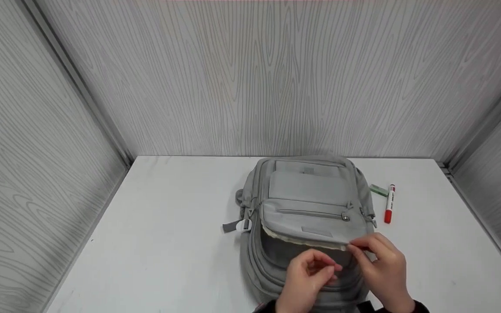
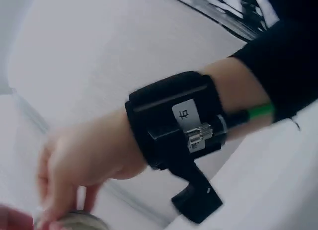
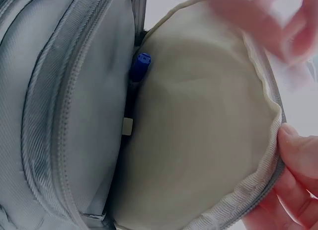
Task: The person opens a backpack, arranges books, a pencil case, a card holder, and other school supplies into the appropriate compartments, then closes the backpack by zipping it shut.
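Observation:
A grey backpack [image 1: 302, 187] lies on the white table, its front pocket unzipped. My right hand [image 1: 383, 267] pinches the edge of the pocket flap [image 1: 315, 230] between thumb and fingers and holds it away from the bag. In the right wrist view the flap's beige lining [image 3: 198, 115] shows, with a blue marker end [image 3: 140, 67] and a small pale tab [image 3: 127, 126] deep in the pocket. My left hand [image 1: 309, 276] hovers before the opening, fingers loosely bent, nothing visible in them; it is blurred in the right wrist view.
A red-capped white marker [image 1: 390, 204] and a small green-and-white block [image 1: 379, 190] lie on the table [image 1: 168, 226] to the right of the backpack. A grey strap with a white round tag [image 1: 242, 225] sticks out at its left. Wood-grain panels [image 1: 255, 78] stand behind and at both sides.

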`<state>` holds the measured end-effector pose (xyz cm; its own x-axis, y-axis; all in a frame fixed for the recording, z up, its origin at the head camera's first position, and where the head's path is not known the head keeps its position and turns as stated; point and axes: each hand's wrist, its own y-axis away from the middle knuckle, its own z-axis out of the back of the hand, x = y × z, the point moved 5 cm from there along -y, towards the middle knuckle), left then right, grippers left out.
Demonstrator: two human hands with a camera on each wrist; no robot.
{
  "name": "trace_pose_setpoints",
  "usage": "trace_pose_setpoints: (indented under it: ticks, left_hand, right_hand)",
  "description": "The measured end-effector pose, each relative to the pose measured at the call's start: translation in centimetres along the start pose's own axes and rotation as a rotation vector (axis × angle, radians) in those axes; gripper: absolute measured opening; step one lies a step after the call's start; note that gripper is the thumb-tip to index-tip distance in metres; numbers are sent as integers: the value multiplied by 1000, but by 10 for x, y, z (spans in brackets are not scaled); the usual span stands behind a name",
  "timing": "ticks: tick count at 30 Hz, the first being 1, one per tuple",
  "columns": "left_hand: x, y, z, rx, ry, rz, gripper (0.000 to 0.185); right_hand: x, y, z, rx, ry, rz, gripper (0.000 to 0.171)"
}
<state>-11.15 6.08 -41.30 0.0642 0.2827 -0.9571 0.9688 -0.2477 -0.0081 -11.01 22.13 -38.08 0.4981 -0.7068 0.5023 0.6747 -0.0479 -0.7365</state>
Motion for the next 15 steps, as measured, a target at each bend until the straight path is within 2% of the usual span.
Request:
trace_pose_setpoints:
  ticks: [1,3,5,6,8,11,13,15]
  left_hand:
    - [-9,4,6,33,-127,-128,9]
    - [-27,9,20,14,-445,-426,12]
    - [-39,13,34,-81,-765,-710,20]
    - [-43,13,40,-130,-912,-813,24]
    - [-46,11,52,-187,-1170,-921,31]
    - [-48,4,66,-212,-1443,-984,30]
    - [-49,1,73,-218,-1538,-1008,23]
    - [-49,-2,77,-217,-1563,-1041,16]
  right_hand:
    - [0,0,0,7,3,2,29]
    - [0,1,0,17,10,3,28]
    - [-1,2,0,26,18,1,29]
    - [-1,3,0,33,22,0,30]
    - [-1,4,-1,39,31,0,31]
    - [-1,6,-1,46,47,14,32]
    - [-1,7,-1,52,58,23,32]
    - [-1,8,-2,59,58,31,33]
